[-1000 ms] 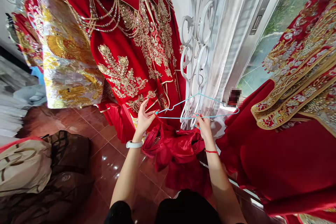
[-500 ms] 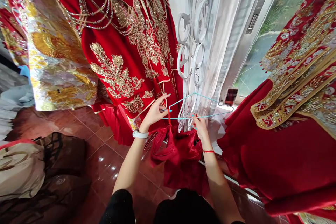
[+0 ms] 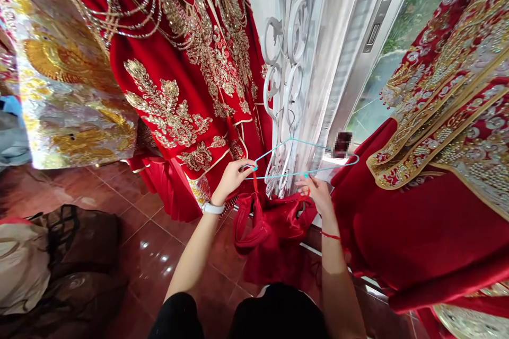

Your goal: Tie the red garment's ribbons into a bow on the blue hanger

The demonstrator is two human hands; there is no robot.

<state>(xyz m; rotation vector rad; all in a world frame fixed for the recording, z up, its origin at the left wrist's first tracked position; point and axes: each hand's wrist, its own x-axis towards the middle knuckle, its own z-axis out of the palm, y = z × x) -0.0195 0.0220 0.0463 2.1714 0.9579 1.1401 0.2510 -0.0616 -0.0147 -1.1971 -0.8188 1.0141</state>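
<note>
A light-blue wire hanger [image 3: 290,139] is held up in front of a white scrollwork rack. My left hand [image 3: 234,177] pinches its left corner, thumb and forefinger together, where a thin red strap hangs down from the hanger. That strap runs to a dark red garment [image 3: 274,228] with a satiny inside, bunched below the hanger. Just under the lower bar, toward its right side, my right hand [image 3: 318,194] has curled fingers at the garment's right strap. The strap is partly hidden by the fingers.
A red embroidered jacket [image 3: 159,100] hangs at the left, beside a gold-patterned garment [image 3: 75,79]. Another beaded red outfit [image 3: 421,228] hangs at the right by a window [image 3: 374,85]. Brown and beige bags [image 3: 79,243] stand on the tiled floor.
My right hand has moved right along the hanger's lower bar, drawing the garment's right side outward. My left hand stays at the left corner. The view has shifted slightly right.
</note>
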